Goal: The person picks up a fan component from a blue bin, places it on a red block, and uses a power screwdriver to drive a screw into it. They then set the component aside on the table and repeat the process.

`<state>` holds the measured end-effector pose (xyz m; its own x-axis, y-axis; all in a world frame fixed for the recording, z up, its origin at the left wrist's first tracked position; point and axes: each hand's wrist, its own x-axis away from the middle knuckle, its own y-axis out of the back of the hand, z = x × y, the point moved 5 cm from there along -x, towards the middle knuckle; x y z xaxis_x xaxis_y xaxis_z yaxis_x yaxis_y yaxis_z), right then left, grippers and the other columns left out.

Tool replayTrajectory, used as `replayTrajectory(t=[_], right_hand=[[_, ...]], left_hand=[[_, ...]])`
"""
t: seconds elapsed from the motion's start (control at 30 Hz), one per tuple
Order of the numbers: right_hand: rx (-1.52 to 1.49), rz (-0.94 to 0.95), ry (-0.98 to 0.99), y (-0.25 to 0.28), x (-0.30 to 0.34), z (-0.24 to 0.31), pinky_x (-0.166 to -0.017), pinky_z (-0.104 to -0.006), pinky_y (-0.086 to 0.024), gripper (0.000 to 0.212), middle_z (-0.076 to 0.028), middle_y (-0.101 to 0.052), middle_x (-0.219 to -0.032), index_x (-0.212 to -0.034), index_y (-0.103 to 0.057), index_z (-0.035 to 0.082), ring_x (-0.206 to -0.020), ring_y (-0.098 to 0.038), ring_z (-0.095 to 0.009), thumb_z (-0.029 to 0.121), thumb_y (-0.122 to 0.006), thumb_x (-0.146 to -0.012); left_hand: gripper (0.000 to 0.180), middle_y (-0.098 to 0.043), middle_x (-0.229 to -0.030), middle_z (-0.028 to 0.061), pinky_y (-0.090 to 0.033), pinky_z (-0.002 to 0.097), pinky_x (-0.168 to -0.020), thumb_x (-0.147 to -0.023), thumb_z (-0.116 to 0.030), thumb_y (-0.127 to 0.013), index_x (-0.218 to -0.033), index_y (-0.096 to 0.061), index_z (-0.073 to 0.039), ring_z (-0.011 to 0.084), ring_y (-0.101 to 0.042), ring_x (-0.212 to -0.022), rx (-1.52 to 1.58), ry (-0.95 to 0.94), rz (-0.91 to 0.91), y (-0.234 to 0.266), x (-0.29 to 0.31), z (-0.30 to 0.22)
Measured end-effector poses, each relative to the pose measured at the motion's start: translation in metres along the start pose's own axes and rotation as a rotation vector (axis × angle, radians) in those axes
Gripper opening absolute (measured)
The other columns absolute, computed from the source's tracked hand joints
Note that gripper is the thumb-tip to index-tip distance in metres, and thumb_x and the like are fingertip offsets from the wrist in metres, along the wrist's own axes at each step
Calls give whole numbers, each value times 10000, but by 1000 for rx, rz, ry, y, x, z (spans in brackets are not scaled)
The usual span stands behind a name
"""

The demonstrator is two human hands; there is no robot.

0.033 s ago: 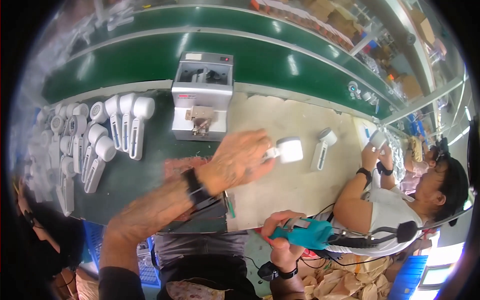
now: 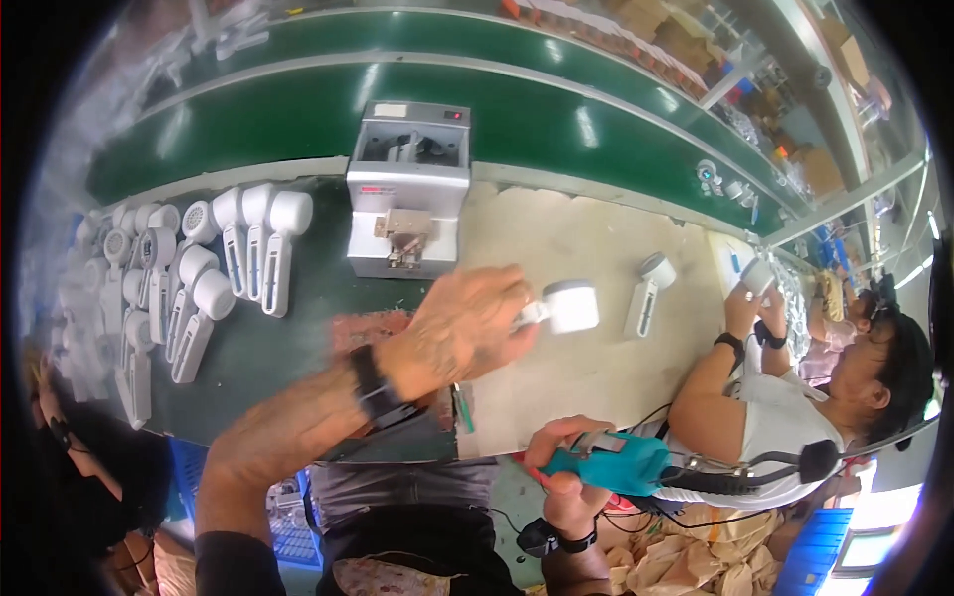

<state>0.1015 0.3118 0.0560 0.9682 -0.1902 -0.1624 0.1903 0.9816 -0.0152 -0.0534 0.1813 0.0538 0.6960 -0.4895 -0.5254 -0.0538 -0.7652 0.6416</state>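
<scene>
My left hand [image 2: 459,328] is closed around the handle of a white shower head [image 2: 573,306], over the beige sheet on the bench. Its round head points right; most of the handle is hidden by my fingers. Lower right, my right hand [image 2: 555,442] grips a teal hand-held power tool [image 2: 628,463] with a metal lever and a black cord. The tool's front end is hidden by the hand. A second shower head [image 2: 651,291] with a slotted handle lies farther right on the sheet.
Several white shower heads [image 2: 209,295] crowd the bench's left side. A grey metal machine [image 2: 409,189] stands at the back middle. A small green tool [image 2: 464,409] lies near the front edge. At right, a person [image 2: 760,397] handles a similar white piece.
The whole view has shifted slightly, the bench things appearing a little to the right. My left hand has turned slightly with the shower head; both grips stay the same.
</scene>
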Motion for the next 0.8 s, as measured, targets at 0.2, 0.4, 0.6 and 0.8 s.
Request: replayTrajectory(t=[0.2, 0.4, 0.6, 0.8], right_hand=[[7, 25, -38, -28, -19, 13, -654, -333, -443, 742, -83, -544, -804, -1196, -471, -43, -732, -548, -207, 601, -643, -871], [-270, -23, 140, -65, -65, 19, -616, -307, -382, 680, -31, -475, -742, -1174, -475, 25, -643, -468, -168, 656, -504, -921], [-360, 140, 245, -131, -134, 18, -567, -304, -397, 627, -32, -464, -668, -1082, -523, 20, -600, -460, -145, 628, -528, -927], [-123, 114, 368, -178, -177, 6, -566, -303, -442, 477, -60, -522, -695, -1033, -532, -17, -606, -521, -159, 459, -540, -995]], left_hand=[[294, -620, -961, 104, -501, 408, -776, -811, -222, -730, -1031, -674, -35, 318, -628, -903, 53, 279, 417, 72, 59, 13], [333, -579, -971, 99, -467, 404, -860, -855, -253, -680, -1122, -636, -59, 303, -573, -915, 46, 73, 176, 76, 87, 47], [360, -578, -973, 80, -458, 387, -853, -826, -315, -714, -1087, -645, -77, 270, -558, -926, -22, 26, 63, 71, 92, 53], [423, -600, -982, 62, -483, 381, -856, -722, -237, -761, -1111, -674, -96, 262, -583, -918, 22, 69, 40, 70, 95, 61]])
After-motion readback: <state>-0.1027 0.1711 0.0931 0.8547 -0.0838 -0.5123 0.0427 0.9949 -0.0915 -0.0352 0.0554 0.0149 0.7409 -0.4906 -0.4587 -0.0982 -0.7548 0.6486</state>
